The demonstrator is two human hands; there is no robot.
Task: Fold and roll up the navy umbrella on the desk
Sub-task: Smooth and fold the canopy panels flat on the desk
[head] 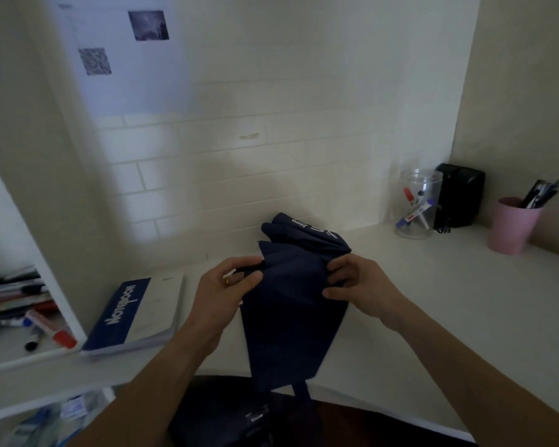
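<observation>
I see a navy umbrella (291,304) in the centre of the frame, collapsed into loose folds. Its long axis runs from the lower centre, where a strap or handle hangs over the near edge of the counter (433,301), up toward the tiled wall, where bunched cloth with white lettering sits at the far end.

My left hand (229,285) is at the umbrella's left edge, a little above the middle of the frame. Its grip is closed, thumb and fingers pinching a fold of the cloth together. My right hand (355,282) is level with it on the umbrella's right edge, its grip likewise clamped on a pleat of cloth. The two hands face each other across the short width of the canopy, so the long axis passes between them; neither is clearly nearer.

I judge the panels are being gathered flat before rolling, and the roll would need to go around that long axis.

A Notebook (136,314) lies to the left, apart from the umbrella. A pink cup of pens (513,225) stands at the right.
</observation>
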